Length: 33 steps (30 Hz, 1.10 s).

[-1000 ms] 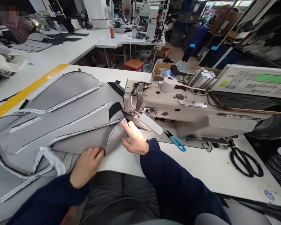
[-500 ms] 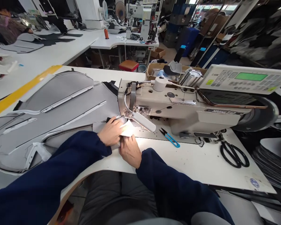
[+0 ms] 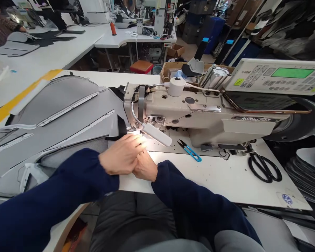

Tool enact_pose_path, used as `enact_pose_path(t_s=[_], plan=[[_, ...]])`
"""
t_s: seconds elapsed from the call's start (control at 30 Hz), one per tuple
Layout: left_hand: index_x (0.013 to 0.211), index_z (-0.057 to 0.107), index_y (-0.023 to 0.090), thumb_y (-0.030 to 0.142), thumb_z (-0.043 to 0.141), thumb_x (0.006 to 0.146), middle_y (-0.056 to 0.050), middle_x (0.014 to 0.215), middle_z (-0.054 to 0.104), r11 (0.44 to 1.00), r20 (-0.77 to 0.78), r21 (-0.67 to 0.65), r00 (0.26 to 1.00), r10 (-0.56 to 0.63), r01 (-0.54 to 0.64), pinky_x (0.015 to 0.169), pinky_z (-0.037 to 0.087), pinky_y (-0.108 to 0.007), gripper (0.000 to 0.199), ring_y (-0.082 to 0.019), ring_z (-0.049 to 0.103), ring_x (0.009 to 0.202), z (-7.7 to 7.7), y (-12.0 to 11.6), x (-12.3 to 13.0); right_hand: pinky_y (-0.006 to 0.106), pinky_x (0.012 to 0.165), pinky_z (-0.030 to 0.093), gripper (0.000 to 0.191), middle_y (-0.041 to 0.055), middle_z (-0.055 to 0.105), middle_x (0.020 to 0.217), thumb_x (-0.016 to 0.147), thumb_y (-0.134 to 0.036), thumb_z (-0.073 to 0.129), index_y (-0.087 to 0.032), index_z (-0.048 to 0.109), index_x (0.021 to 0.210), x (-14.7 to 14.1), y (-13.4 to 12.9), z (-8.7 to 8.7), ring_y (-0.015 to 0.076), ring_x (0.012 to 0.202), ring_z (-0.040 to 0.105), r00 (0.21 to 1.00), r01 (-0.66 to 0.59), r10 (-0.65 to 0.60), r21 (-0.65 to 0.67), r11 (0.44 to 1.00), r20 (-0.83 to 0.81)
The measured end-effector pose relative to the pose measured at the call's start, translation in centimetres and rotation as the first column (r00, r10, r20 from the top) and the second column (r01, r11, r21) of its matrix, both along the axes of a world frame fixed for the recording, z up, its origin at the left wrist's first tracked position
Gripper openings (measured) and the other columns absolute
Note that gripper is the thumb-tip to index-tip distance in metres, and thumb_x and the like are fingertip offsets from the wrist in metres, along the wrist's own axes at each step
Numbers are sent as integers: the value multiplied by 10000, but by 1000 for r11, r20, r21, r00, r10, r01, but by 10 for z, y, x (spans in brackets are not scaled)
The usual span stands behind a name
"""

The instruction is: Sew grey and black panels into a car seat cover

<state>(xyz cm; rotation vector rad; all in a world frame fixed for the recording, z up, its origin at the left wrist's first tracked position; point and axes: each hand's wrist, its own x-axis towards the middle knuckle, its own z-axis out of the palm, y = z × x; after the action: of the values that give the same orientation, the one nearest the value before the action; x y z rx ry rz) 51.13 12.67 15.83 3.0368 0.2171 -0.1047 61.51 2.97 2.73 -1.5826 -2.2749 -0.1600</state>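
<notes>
My left hand (image 3: 122, 154) lies over the fingers of my right hand (image 3: 145, 166), just in front of the needle area of the sewing machine (image 3: 178, 108). The fingers of my left hand are bent and pressed together; what they hold is hidden. My right hand is curled beneath it, its fingertips mostly covered. A bit of white material (image 3: 133, 132) shows past the fingertips under the machine lamp (image 3: 157, 134). Left of the hands, a grey fabric piece with white strips (image 3: 76, 122) covers the table, and a black flap (image 3: 121, 126) stands beside the machine head.
Blue thread snips (image 3: 190, 151) lie right of the hands, black scissors (image 3: 264, 168) farther right. A phone (image 3: 267, 102) rests on the machine below the control panel (image 3: 280, 75). Behind stand a cardboard box (image 3: 168, 71) and a red stool (image 3: 141, 67). A person sits at the far left.
My left hand has moved over my right hand, and the white piece between them is now mostly covered. A grey and black fabric edge has risen beside the machine head. The view has shifted slightly.
</notes>
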Motion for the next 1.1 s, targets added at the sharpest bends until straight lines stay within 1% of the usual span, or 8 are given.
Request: enact_pose_path(t_s=[0.17,0.27,0.4,0.53,0.63,0.77,0.93,1.1], plan=[[1206,599,124,182,459,842,-146,1194,604,979,-28,116,985,173,-168,901,442,-429,395,-302,503,1136,-58,11,17,437,830,435,339,265,513,1221,882,-279,543,-7,646,1056,-2,-2,-8,373,1220,382,989,115,-112,26,993,-93],[1176,629,153,182,457,836,-136,1172,593,968,-4,127,975,220,-218,820,459,-410,383,-295,516,1055,-70,22,12,397,767,438,302,223,547,1172,896,-279,533,-39,652,1036,-1,1,-5,319,1058,476,988,128,-129,-16,992,-83],[1056,700,176,111,469,768,-109,1112,582,964,45,28,964,261,-263,860,471,-376,375,-246,538,961,-72,33,10,367,697,415,263,180,586,1086,936,-137,409,-55,637,1040,-2,4,-2,269,909,512,989,146,-147,-54,988,-13],[1016,726,176,63,398,818,-91,1061,592,932,99,-81,928,360,-353,900,478,-321,399,-208,559,990,-73,44,12,375,748,430,338,232,563,1229,954,-61,316,-10,606,1120,0,4,-6,272,983,515,988,144,-145,28,989,43],[1022,710,148,55,412,841,-101,1012,613,963,7,4,963,271,-271,929,472,-348,362,-230,559,1000,-65,38,14,386,727,430,310,262,569,1226,942,-78,348,-5,618,1075,6,5,-12,283,983,528,993,66,-77,121,990,87],[954,683,83,10,451,786,-143,978,618,982,-210,123,964,165,-141,902,485,-388,296,-278,570,1017,-50,17,22,359,644,402,276,191,637,1008,921,-95,369,-68,643,925,14,3,-14,257,880,551,995,31,-45,154,988,85],[928,674,65,67,477,790,-187,1086,603,985,-344,99,924,165,-139,927,477,-419,240,-320,554,1083,-42,8,31,354,627,379,253,156,629,851,895,-65,397,-84,644,842,11,1,-9,253,812,558,992,61,-83,207,976,99],[985,671,76,92,461,822,-177,1091,606,978,-366,74,907,208,-195,905,487,-407,266,-306,564,1072,-44,12,35,347,629,402,250,171,648,868,900,-72,413,-75,657,845,11,5,-8,257,831,583,990,64,-88,201,977,109]])
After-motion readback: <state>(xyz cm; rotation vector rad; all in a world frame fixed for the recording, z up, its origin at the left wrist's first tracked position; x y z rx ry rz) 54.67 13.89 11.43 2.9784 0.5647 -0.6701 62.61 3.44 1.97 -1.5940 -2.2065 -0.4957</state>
